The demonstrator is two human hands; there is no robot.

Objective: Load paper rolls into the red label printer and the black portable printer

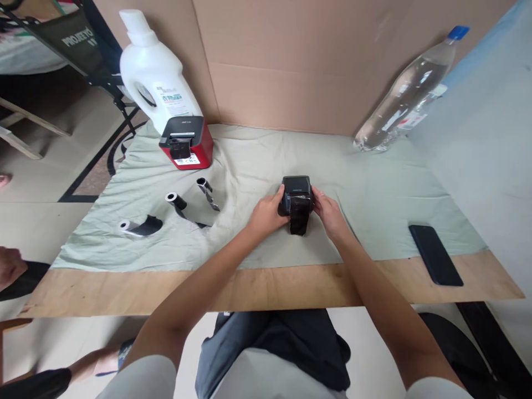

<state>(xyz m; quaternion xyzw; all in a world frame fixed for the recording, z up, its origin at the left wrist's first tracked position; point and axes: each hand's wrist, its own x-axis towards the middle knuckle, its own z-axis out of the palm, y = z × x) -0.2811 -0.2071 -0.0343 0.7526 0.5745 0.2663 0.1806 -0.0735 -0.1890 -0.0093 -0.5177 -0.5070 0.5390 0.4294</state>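
A small black receipt printer point(296, 185) sits on the cloth in front of me. A dark, glossy strip of paper point(298, 219) hangs from its front. My left hand point(267, 214) grips the printer's left side, with the thumb along its upper edge. Against the opposite side presses my right hand point(330, 215), its fingers partly hidden behind the casing. To the left lie three partly unrolled paper rolls: a white-and-black one point(135, 226), a second roll point(177, 201) and a third one point(205, 189). Behind them stands a red and black printer point(201, 147), also with a dark strip at its front.
A white detergent jug point(166, 83) leans against the cardboard wall point(282, 72). Two clear bottles, one large with a blue cap point(409, 88), lean at the back right. A black phone point(435, 255) lies by the front right edge. Another person's hand point(10, 267) shows at far left.
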